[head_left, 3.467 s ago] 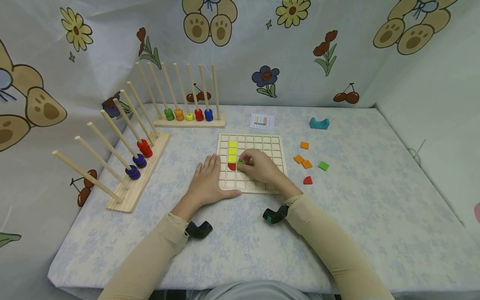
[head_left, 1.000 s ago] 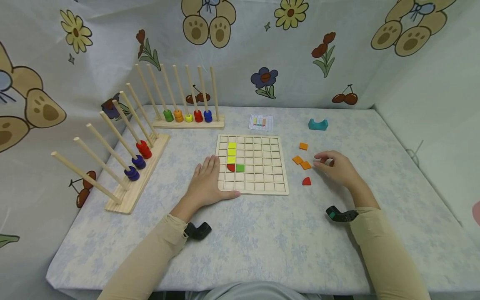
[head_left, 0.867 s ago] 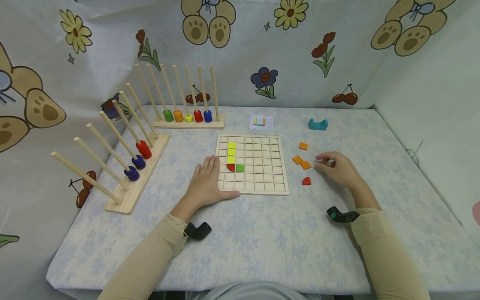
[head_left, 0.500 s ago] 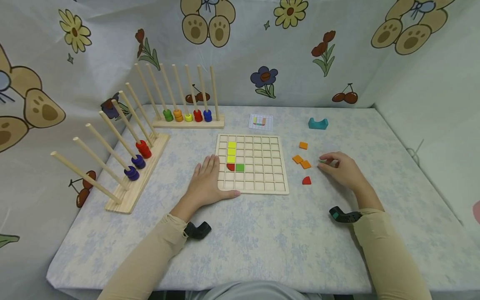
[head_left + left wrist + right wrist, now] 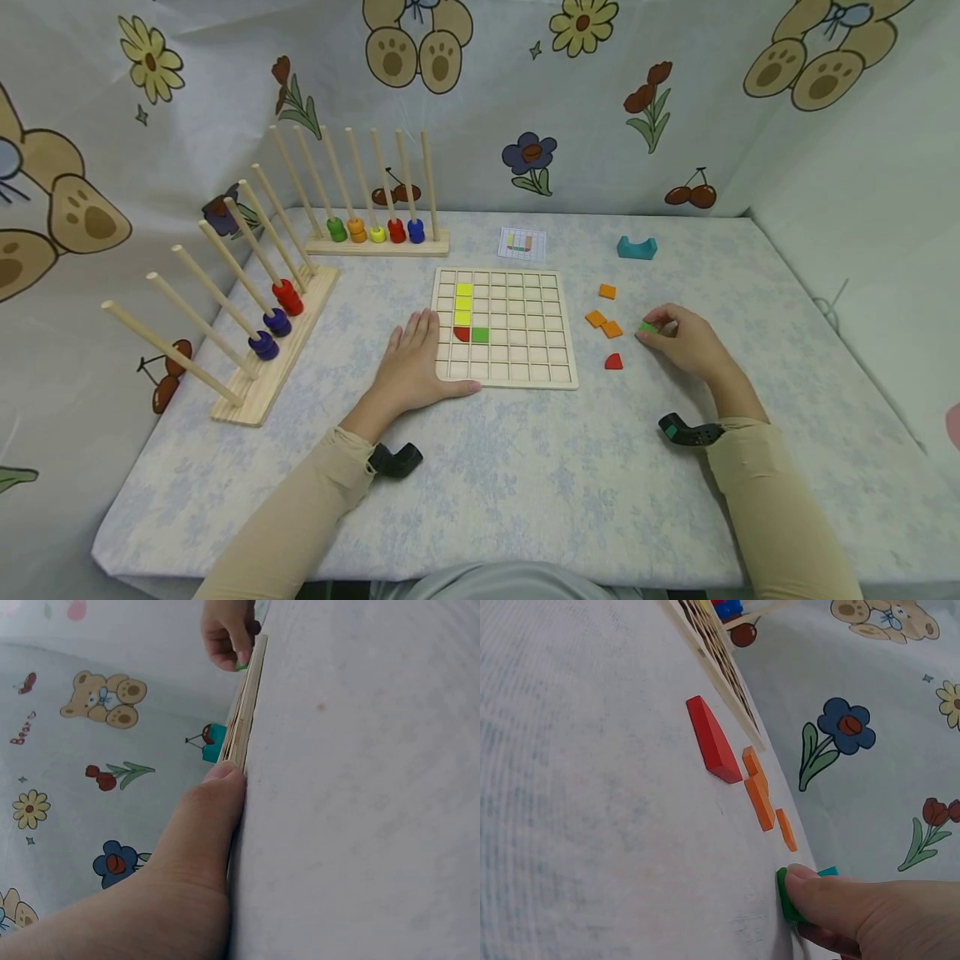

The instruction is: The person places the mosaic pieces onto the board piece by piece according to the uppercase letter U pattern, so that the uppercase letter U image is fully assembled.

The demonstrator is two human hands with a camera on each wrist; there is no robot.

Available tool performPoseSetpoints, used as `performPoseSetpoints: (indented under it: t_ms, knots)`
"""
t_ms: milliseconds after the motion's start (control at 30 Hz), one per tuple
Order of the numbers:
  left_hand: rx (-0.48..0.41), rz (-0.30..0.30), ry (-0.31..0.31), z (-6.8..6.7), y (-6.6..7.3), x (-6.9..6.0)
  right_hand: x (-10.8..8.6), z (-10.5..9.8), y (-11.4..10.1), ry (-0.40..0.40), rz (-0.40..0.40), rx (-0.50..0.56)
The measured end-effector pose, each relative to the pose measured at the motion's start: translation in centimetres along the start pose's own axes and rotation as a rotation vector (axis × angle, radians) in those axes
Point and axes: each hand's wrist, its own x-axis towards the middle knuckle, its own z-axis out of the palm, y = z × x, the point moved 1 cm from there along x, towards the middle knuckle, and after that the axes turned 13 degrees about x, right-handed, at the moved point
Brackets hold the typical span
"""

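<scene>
- Firstly, the left hand (image 5: pixel 408 360) touched one board (image 5: pixel 518 326), fingers straight.
- On it lay three yellow squares (image 5: pixel 462 304), one red piece (image 5: pixel 461 334), one green square (image 5: pixel 480 335).
- Next lay three orange squares (image 5: pixel 612 329), then the right hand (image 5: pixel 686 340), pinching one green block (image 5: pixel 784 895).

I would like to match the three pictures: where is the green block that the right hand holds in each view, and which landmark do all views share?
Head: the green block is right of centre, in the grip of the right hand.
Left wrist: only a small bit shows, near the top, about mid-width.
Right wrist: lower right, large and close.
Shared landmark: the wooden board, nearly edge-on in both wrist views.
</scene>
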Motion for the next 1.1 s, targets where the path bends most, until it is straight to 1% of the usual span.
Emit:
performPoseSetpoints:
  t_ms: [100, 300, 433, 600, 833, 933, 1100]
  knots:
    - [0.002, -0.001, -0.002, 0.0, -0.1, 0.0, 0.2, 0.2, -0.4, -0.001, -0.007, 0.014]
    - [0.004, -0.005, -0.006, 0.1, -0.2, 0.1, 1.1, 1.7, -1.9, -0.009, -0.067, 0.050]
    - [0.005, -0.006, -0.004, 0.1, -0.2, 0.1, 1.6, 3.2, -3.9, -0.037, -0.106, 0.098]
    - [0.001, -0.008, -0.005, 0.1, -0.2, 0.1, 2.1, 5.2, -6.7, -0.076, -0.179, 0.139]
    - [-0.009, -0.007, 0.002, 0.1, -0.1, 0.0, 2.6, 7.9, -9.8, -0.141, -0.255, 0.190]
    - [-0.005, -0.008, 0.006, 0.1, -0.1, 0.0, 2.8, 9.0, -10.9, -0.168, -0.270, 0.214]
    - [-0.002, -0.008, 0.004, 0.0, 0.0, 0.0, 3.0, 11.0, -12.1, -0.200, -0.260, 0.237]
